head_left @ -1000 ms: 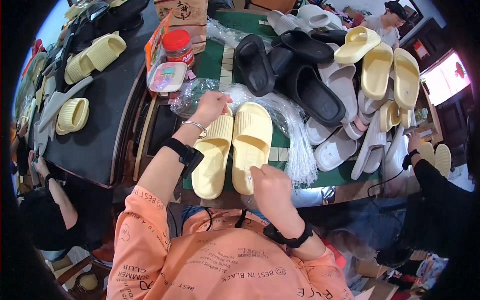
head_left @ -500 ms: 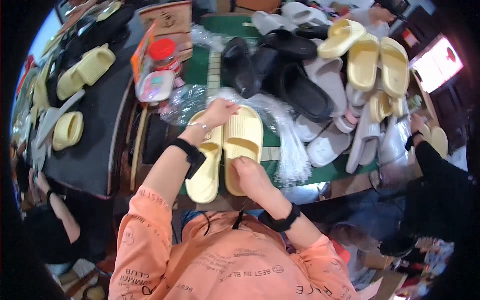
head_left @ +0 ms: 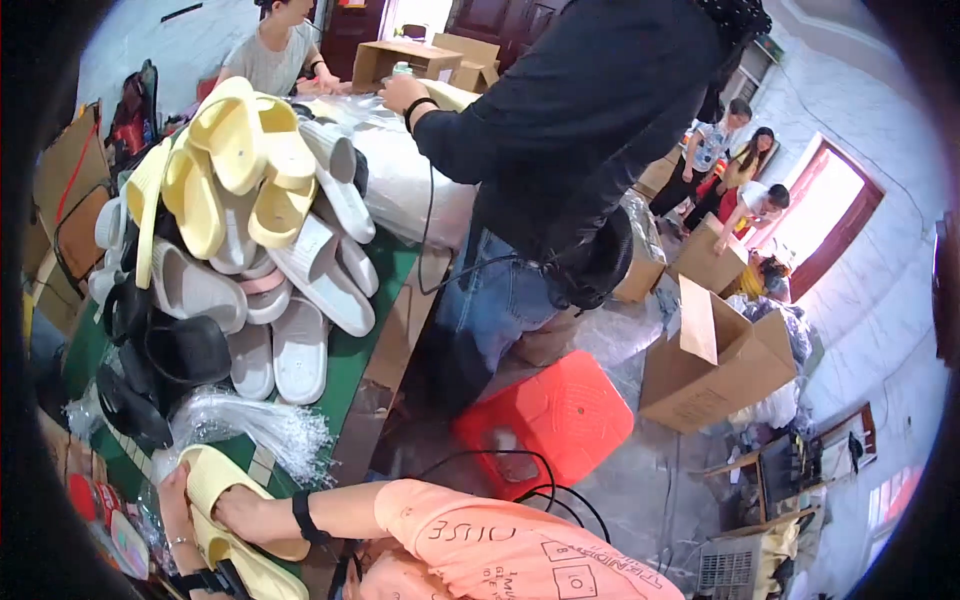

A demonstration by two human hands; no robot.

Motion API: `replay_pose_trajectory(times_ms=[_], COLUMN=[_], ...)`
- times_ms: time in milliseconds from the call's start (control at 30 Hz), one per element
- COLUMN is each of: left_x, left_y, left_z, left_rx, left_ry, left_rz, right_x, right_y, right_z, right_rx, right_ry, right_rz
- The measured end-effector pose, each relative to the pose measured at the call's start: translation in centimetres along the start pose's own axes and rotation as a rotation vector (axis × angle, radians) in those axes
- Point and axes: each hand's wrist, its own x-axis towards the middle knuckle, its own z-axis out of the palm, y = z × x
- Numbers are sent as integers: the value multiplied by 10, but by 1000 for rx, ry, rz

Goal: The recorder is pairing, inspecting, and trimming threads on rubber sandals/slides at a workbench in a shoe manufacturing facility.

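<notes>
A pair of pale yellow slippers lies side by side at the lower left: a far slipper (head_left: 285, 540) and a near slipper (head_left: 262, 572) partly behind my forearm. My left hand (head_left: 175, 508) is closed around the toe end of the far slipper, beside its ribbed strap. Over that slipper's footbed, my right hand (head_left: 245, 514) has its bunched fingertips at the strap opening. The strap hides the tips and anything between them. Just beyond the toes, a bundle of thin clear plastic strands (head_left: 265, 432) rests on the green tabletop (head_left: 358, 345).
Yellow slippers (head_left: 228, 135), grey slippers (head_left: 298, 350) and black slippers (head_left: 188, 348) are heaped further up the table. A person in black (head_left: 570, 130) stands at its right edge. A red stool (head_left: 560, 420) and an open carton (head_left: 715, 365) are on the floor.
The view has swung far to the right, showing the room and floor. My right hand has gone from the slipper's heel part to its strap opening; my left stays at the toe end.
</notes>
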Motion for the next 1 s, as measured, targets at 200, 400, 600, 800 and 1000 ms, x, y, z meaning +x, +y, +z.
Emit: replay_pose_trajectory(times_ms=[200,400,600,800,1000], left_x=[4,15,15,-33,-53], left_y=[-2,-15,-24,0,-28], left_z=[-6,-18,-43,-14,-33], left_rx=[-126,-134,9,-545,-639], left_ry=[-103,-96,122,321,327], left_rz=[-69,-130,-198,15,164], right_x=[1,0,3,63,89], right_y=[-3,-7,-50,-25,-19], right_z=[-14,-23,-77,-33,1], right_rx=[-35,5,-192,-39,659], right_ry=[-31,-52,-400,362,68], right_rz=[-94,-86,-135,-93,180])
